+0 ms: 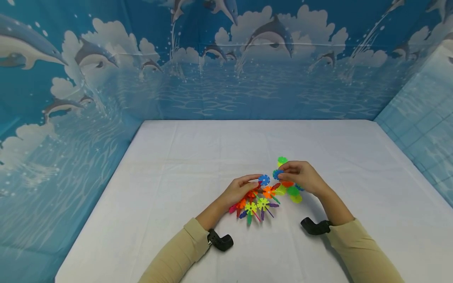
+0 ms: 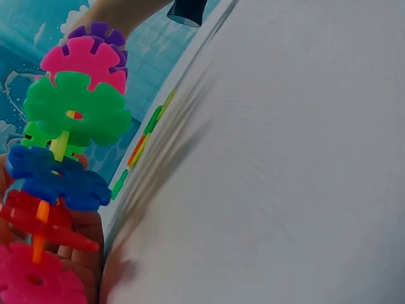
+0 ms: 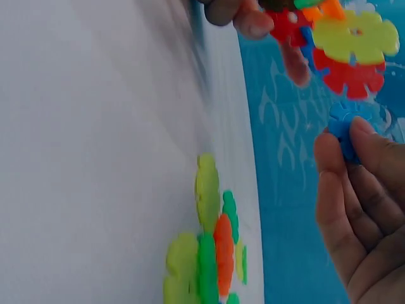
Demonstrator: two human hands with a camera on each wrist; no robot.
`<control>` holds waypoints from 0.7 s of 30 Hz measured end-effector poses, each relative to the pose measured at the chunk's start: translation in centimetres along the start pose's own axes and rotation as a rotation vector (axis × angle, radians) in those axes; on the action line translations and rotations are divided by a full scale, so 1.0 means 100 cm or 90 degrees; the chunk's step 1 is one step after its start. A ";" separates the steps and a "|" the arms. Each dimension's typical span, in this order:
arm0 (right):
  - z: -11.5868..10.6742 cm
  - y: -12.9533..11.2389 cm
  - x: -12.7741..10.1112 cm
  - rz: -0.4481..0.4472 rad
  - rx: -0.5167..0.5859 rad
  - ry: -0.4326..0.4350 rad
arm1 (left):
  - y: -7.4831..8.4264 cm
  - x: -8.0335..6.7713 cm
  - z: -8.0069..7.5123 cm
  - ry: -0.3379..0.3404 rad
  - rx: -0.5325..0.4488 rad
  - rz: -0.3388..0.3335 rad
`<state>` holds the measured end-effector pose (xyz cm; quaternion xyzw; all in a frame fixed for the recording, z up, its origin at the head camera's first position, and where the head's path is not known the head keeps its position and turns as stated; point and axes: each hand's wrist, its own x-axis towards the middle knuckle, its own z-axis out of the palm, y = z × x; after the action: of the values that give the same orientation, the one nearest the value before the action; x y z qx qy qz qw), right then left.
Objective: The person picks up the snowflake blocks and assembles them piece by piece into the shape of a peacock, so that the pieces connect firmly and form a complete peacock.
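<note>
Near the table's (image 1: 177,157) front edge, the left hand (image 1: 240,190) grips a cluster (image 1: 256,202) of joined discs, while the right hand (image 1: 302,177) pinches 1 blue disc (image 1: 277,173) just right of it, loose discs (image 1: 291,192) beneath.

White-clothed table (image 1: 177,165); dolphin-print blue backdrop (image 1: 106,59), tiled-print right wall (image 1: 421,122)
</note>
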<state>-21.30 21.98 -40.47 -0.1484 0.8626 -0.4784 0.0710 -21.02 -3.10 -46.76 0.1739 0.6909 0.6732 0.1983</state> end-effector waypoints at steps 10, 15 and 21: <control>0.012 -0.009 0.005 -0.064 -0.024 -0.011 | 0.000 -0.001 -0.002 -0.022 0.002 0.033; 0.016 -0.006 0.006 -0.064 -0.036 -0.012 | 0.000 0.000 -0.003 -0.029 -0.003 0.030; 0.021 -0.002 0.008 -0.048 -0.022 -0.033 | 0.000 0.000 -0.007 -0.074 0.004 0.070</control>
<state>-21.46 19.95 -41.44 -0.1947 0.8625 -0.4615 0.0725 -21.38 -3.70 -46.79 0.2507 0.6697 0.6698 0.2001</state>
